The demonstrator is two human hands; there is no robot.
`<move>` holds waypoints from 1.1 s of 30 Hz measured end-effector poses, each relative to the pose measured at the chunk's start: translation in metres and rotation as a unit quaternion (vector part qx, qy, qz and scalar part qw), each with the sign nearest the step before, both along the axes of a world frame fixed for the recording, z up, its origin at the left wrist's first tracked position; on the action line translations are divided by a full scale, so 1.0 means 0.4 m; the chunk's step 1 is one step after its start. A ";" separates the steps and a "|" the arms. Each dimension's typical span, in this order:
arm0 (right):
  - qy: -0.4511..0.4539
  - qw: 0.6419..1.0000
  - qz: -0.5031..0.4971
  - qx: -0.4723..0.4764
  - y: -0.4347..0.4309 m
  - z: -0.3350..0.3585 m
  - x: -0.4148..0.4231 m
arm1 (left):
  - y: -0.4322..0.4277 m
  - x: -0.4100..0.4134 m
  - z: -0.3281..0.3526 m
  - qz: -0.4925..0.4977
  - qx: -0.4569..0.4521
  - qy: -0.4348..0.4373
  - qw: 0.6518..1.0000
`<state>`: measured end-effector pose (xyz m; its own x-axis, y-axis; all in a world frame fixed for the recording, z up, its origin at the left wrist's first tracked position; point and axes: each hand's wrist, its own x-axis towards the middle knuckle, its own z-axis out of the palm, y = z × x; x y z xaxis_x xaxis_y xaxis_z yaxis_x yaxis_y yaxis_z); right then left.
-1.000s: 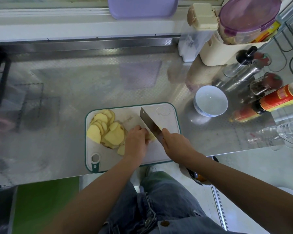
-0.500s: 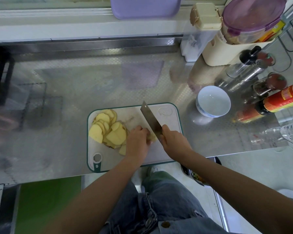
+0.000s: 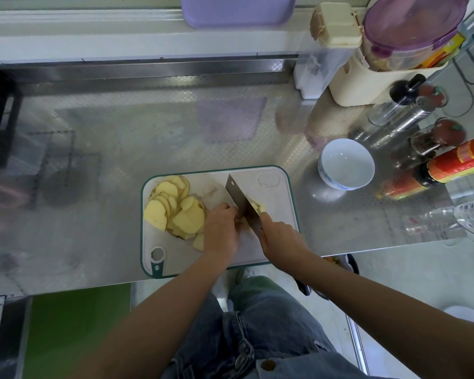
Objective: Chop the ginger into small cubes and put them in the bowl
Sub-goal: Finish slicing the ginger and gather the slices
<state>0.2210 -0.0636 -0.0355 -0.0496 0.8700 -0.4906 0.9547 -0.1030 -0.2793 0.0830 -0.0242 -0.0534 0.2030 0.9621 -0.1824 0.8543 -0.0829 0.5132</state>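
A white cutting board with a green rim (image 3: 285, 203) lies on the steel counter. A pile of pale yellow ginger slices (image 3: 175, 209) covers its left half. My left hand (image 3: 220, 229) is curled over a few slices in the board's middle, holding them down. My right hand (image 3: 279, 236) grips the handle of a cleaver (image 3: 241, 199), whose blade rests edge-down just right of my left fingers. Some cut ginger pieces (image 3: 257, 207) lie to the right of the blade. A white bowl (image 3: 346, 164) with nothing in it stands right of the board.
Sauce and spice bottles (image 3: 435, 170) crowd the counter's right side, behind and beside the bowl. Cream and clear containers (image 3: 350, 75) stand at the back right, a purple tray (image 3: 238, 9) at the back. The counter's front edge runs just below the board.
The cleaver has moved slightly, with a little more cut ginger showing to the right of the blade. My left hand stays on the slices.
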 end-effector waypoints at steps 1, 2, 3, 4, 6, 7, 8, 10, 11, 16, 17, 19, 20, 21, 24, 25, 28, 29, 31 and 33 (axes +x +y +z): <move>-0.005 1.000 -0.004 0.000 -0.001 -0.005 -0.005 | 0.000 0.000 0.000 0.000 -0.001 0.001 1.000; -0.010 1.000 -0.006 0.003 -0.002 -0.010 -0.010 | 0.000 0.000 0.001 0.001 0.000 0.003 1.000; -0.013 1.000 -0.007 0.006 -0.001 -0.012 -0.013 | 0.000 0.000 0.002 0.002 0.000 0.003 1.000; -0.014 1.000 -0.009 0.009 0.001 -0.013 -0.014 | -0.001 0.000 0.002 0.002 0.001 0.002 1.000; -0.004 1.000 -0.016 0.014 0.010 -0.010 -0.014 | 0.000 -0.001 0.004 0.002 0.003 -0.003 1.000; 0.005 1.000 -0.020 0.018 0.015 -0.006 -0.012 | 0.000 -0.001 0.005 0.002 0.002 -0.007 1.000; 0.014 0.999 -0.021 0.024 0.020 -0.002 -0.010 | 0.000 -0.003 0.006 0.002 0.000 -0.012 1.000; 0.027 0.999 -0.022 0.038 0.029 0.009 -0.004 | -0.005 -0.009 0.006 0.002 0.000 -0.016 1.000; 0.033 0.998 -0.024 0.045 0.029 0.015 -0.001 | -0.009 -0.013 0.005 0.002 0.001 -0.015 1.000; 0.019 0.999 0.000 0.042 0.013 0.030 0.008 | -0.019 -0.023 -0.003 0.020 0.002 -0.009 1.000; 0.010 0.999 0.007 0.034 0.007 0.030 0.008 | -0.017 -0.023 -0.004 0.025 0.004 -0.012 1.000; 0.000 1.000 0.012 0.017 -0.002 0.027 0.003 | -0.014 -0.019 -0.004 0.034 0.005 -0.017 0.999; -0.002 1.000 0.011 0.011 -0.005 0.024 0.000 | -0.013 -0.017 -0.003 0.037 0.004 -0.016 0.999; -0.002 1.000 0.007 0.007 -0.007 0.021 -0.003 | -0.012 -0.015 -0.002 0.039 0.003 -0.015 0.999; 0.004 1.000 -0.016 0.004 -0.008 0.006 -0.017 | -0.006 -0.012 -0.003 0.044 -0.001 -0.015 0.999; 0.006 1.000 -0.023 0.007 -0.008 0.000 -0.022 | -0.004 -0.012 -0.003 0.045 -0.001 -0.016 0.999; 0.005 0.999 -0.039 0.012 -0.011 -0.009 -0.035 | -0.002 -0.013 -0.004 0.042 -0.001 -0.016 0.999; 0.008 0.999 -0.042 0.013 -0.011 -0.010 -0.035 | -0.002 -0.014 -0.004 0.039 -0.001 -0.017 0.999; 0.027 0.998 -0.052 0.016 -0.003 -0.006 -0.031 | 0.000 -0.015 -0.004 0.033 -0.001 -0.023 0.999; 0.046 0.997 -0.055 0.022 0.008 0.002 -0.022 | 0.000 -0.019 -0.003 0.027 -0.001 -0.027 0.999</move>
<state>0.2121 -0.0605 -0.0345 0.0044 0.8935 -0.4490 0.9079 -0.1918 -0.3728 0.0753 -0.0240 -0.0546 0.1593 0.9715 -0.1756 0.8290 -0.0350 0.5581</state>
